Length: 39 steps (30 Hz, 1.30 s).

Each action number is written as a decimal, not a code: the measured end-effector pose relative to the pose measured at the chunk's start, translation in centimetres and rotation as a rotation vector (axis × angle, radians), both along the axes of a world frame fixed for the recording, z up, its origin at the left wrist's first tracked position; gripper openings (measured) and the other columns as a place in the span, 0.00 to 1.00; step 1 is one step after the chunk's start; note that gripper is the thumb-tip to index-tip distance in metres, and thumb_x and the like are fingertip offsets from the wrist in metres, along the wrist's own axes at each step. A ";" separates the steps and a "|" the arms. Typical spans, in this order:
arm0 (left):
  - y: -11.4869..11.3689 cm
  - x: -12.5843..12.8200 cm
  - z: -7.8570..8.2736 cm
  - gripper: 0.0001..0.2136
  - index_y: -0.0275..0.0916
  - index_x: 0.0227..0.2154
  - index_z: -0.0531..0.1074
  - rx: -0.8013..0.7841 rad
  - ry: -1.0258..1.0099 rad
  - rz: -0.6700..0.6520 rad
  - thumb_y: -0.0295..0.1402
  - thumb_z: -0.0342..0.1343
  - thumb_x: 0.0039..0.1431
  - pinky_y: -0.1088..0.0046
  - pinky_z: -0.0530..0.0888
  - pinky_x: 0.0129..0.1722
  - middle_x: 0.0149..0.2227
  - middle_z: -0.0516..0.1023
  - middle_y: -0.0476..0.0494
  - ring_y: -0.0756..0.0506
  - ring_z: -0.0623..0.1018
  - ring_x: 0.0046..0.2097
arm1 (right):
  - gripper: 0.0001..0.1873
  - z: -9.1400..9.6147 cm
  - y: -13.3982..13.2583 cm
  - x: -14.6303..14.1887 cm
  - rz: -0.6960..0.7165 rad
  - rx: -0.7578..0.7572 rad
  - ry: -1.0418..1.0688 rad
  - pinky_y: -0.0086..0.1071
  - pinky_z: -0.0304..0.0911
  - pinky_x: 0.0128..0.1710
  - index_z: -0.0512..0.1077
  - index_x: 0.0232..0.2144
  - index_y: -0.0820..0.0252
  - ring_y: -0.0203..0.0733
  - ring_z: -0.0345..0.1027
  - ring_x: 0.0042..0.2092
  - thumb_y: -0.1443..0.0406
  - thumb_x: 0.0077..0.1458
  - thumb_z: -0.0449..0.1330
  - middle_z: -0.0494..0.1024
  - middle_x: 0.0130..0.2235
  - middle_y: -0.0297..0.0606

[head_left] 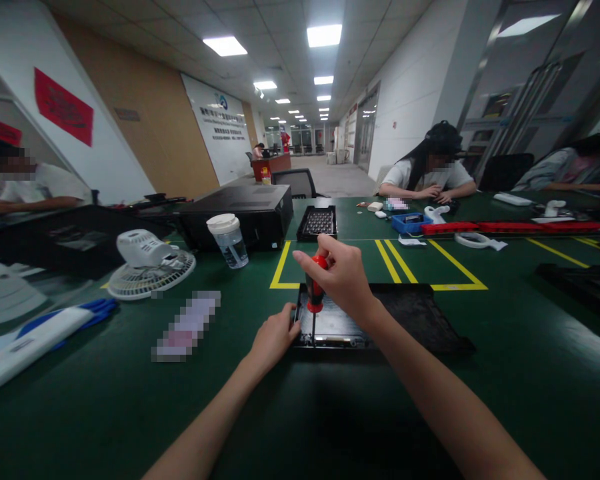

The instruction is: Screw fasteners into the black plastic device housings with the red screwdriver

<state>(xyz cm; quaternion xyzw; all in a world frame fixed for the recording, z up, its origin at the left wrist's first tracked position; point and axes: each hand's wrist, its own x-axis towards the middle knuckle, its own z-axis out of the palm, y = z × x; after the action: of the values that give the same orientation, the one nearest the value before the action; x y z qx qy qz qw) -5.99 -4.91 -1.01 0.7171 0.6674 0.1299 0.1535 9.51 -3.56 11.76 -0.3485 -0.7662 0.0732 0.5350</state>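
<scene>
My right hand [343, 273] is wrapped round the red and black handle of a screwdriver [315, 293], held upright. Its thin shaft points down to the near left corner of a flat black panel [405, 313] with a shiny silvery plate [337, 325] at its left part. Whether the tip sits in a screw is too small to tell. At the panel's left edge, my left hand [276, 333] grips the rim between thumb and fingers. Beyond the panel stands a small black tray [318, 223] with several small round items in it.
A black computer case [240, 207], a clear cup with white lid [229, 241] and a white fan [150, 263] stand to the left. Yellow tape [380, 289] marks the green table. At the right back lie a blue box [410, 223] and red strips [505, 229]. Other people sit around.
</scene>
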 end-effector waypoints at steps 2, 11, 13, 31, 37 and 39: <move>0.0 0.0 0.0 0.16 0.41 0.48 0.59 0.005 -0.004 -0.004 0.37 0.45 0.57 0.74 0.66 0.33 0.34 0.76 0.43 0.46 0.75 0.35 | 0.21 -0.1 0.0 0.0 -0.025 0.011 0.001 0.28 0.43 0.23 0.50 0.18 0.59 0.30 0.45 0.21 0.56 0.53 0.54 0.52 0.18 0.27; 0.1 -0.1 -0.4 0.16 0.41 0.48 0.59 0.015 -0.008 -0.015 0.37 0.45 0.57 0.75 0.66 0.32 0.32 0.75 0.45 0.46 0.75 0.34 | 0.19 -0.1 -0.1 0.0 -0.103 0.038 -0.003 0.27 0.42 0.23 0.50 0.18 0.59 0.29 0.45 0.21 0.60 0.52 0.54 0.51 0.18 0.26; 0.1 -0.1 -0.4 0.16 0.41 0.48 0.59 0.025 -0.010 -0.017 0.37 0.44 0.57 0.75 0.66 0.32 0.32 0.75 0.45 0.46 0.75 0.34 | 0.19 -0.1 0.0 0.0 -0.110 0.047 -0.001 0.27 0.42 0.23 0.50 0.18 0.59 0.28 0.44 0.20 0.60 0.52 0.54 0.51 0.18 0.25; -0.1 -0.1 0.1 0.16 0.40 0.48 0.59 0.023 -0.008 -0.017 0.36 0.45 0.57 0.75 0.66 0.32 0.32 0.75 0.44 0.46 0.75 0.34 | 0.12 -0.5 0.8 -0.3 0.071 -0.133 0.091 0.26 0.48 0.25 0.54 0.21 0.59 0.29 0.50 0.22 0.64 0.51 0.54 0.55 0.20 0.26; -0.1 -0.1 0.1 0.16 0.40 0.48 0.60 0.023 -0.008 -0.018 0.37 0.45 0.57 0.75 0.66 0.33 0.33 0.75 0.44 0.46 0.75 0.34 | 0.09 -1.5 1.8 -0.8 0.442 -0.494 0.360 0.25 0.57 0.21 0.56 0.26 0.58 0.30 0.57 0.21 0.62 0.50 0.54 0.63 0.23 0.26; 0.0 -0.1 0.1 0.16 0.40 0.48 0.60 0.018 0.000 -0.012 0.37 0.45 0.57 0.74 0.67 0.33 0.33 0.75 0.43 0.45 0.75 0.35 | 0.09 -1.6 2.0 -1.0 0.593 -0.585 0.441 0.27 0.60 0.20 0.56 0.27 0.58 0.30 0.60 0.20 0.62 0.51 0.54 0.65 0.24 0.26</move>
<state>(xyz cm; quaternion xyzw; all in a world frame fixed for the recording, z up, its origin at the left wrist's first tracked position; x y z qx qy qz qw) -6.05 -4.95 -0.90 0.7224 0.6619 0.1349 0.1478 8.51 -1.53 10.14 -0.2269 -0.6478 0.5082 0.5202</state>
